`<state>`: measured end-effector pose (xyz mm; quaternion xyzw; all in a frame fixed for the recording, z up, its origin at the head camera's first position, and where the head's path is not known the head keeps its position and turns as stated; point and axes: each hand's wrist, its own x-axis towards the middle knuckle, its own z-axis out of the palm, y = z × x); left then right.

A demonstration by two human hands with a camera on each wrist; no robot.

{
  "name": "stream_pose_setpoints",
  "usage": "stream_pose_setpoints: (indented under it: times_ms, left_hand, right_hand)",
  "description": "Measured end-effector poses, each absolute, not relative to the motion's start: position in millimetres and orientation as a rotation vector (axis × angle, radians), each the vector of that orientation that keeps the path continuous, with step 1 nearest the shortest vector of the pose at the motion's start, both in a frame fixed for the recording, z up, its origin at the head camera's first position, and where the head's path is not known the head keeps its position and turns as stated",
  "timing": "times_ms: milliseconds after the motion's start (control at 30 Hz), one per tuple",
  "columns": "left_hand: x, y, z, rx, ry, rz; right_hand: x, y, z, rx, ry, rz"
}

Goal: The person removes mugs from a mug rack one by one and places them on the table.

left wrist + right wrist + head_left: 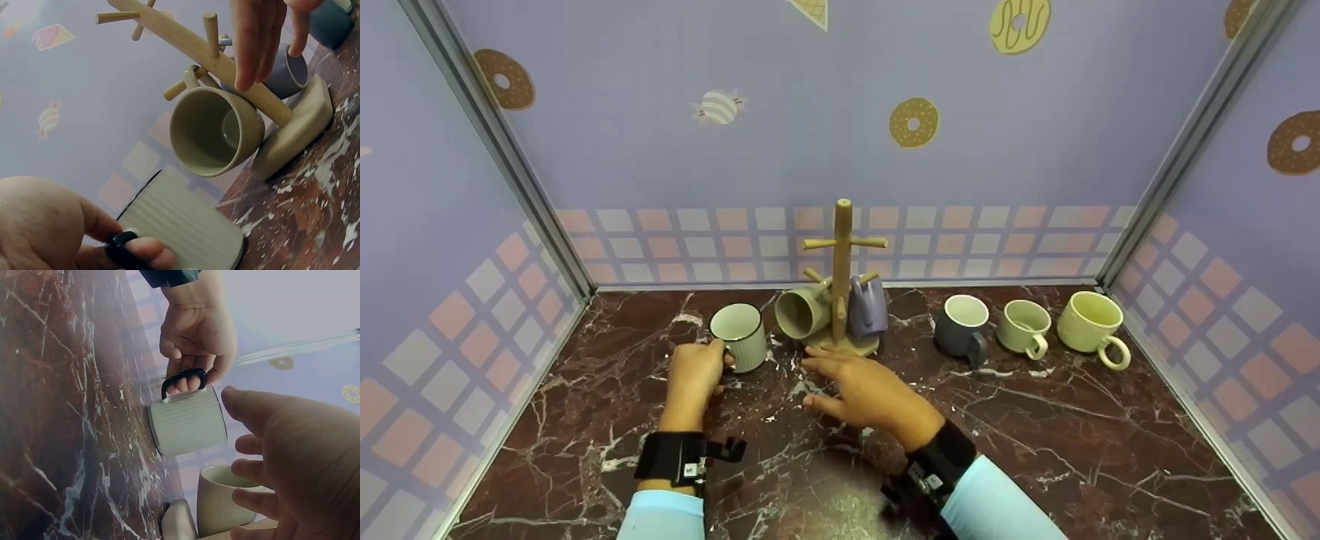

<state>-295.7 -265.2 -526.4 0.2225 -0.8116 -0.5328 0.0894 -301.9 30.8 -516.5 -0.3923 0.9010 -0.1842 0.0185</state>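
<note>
A white mug is being held by the left hand, whose fingers are being curled through and around the black handle. The mug is being kept upright on the left of the wooden rack, just beside a beige mug; whether its base is being borne by the table cannot be told. Nothing is being gripped by the right hand: its fingers are being held out, with the thumb well apart from them, in front of the base of the rack. Whether the wood is being touched by the fingertips cannot be told.

The beige mug is being hung by its handle from a lower peg on the left of the rack, its mouth being turned outward. A purple mug is being hung on the right side. Farther right, a dark grey mug, a small cream mug and a pale yellow mug are being supported upright by the table in a row. Black straps are being worn on both wrists, above light blue sleeves.
</note>
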Motion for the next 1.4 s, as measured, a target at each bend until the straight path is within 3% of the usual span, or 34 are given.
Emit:
stream_pose_setpoints:
  times_ms: [433,1067,1400]
  left_hand:
    - [-275,-263,-480,0.539,-2.842,-0.977]
    - [-271,-195,-467,0.093,-2.477,-1.261]
    - [-268,-167,-470,-0.047,-2.535,-1.245]
  right_hand:
    - [-301,33,-512,-1.211,2.834,-0.58]
    - [-307,59,-474,-1.231,2.902,-0.864]
    - [-324,81,-416,-1.185,2.945,-0.765]
